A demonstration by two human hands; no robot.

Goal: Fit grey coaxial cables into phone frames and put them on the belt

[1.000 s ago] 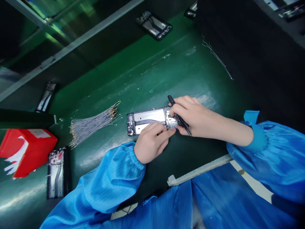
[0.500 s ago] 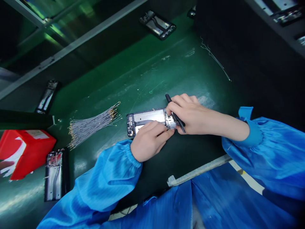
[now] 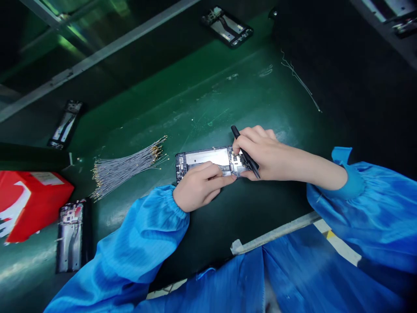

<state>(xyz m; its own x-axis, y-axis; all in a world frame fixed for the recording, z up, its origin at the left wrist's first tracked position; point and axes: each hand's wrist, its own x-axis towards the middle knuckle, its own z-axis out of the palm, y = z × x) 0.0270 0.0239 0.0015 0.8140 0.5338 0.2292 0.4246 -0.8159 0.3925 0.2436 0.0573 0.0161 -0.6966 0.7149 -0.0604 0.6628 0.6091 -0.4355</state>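
An opened phone lies on the green work surface in front of me, its metal frame and circuit board exposed. My left hand grips its near long edge, fingers bent across the frame and the index fingertip at the board. Part of the phone is hidden beneath that hand. At the right end, my right hand holds a black pen-like tool, slanted across the fingers. Its thumb and fingertips touch or nearly touch the circuit board. Whether they pinch a small part there, I cannot tell.
Left of the phone lies a bundle of thin grey cables with gold-coloured ends. A red bin and another opened phone stand further left. More phones lie along the back; loose wires lie at back right.
My left hand has slid slightly left along the phone, and my right hand slightly right. Another person's fingers at the red bin have left the view, which has shifted a little.
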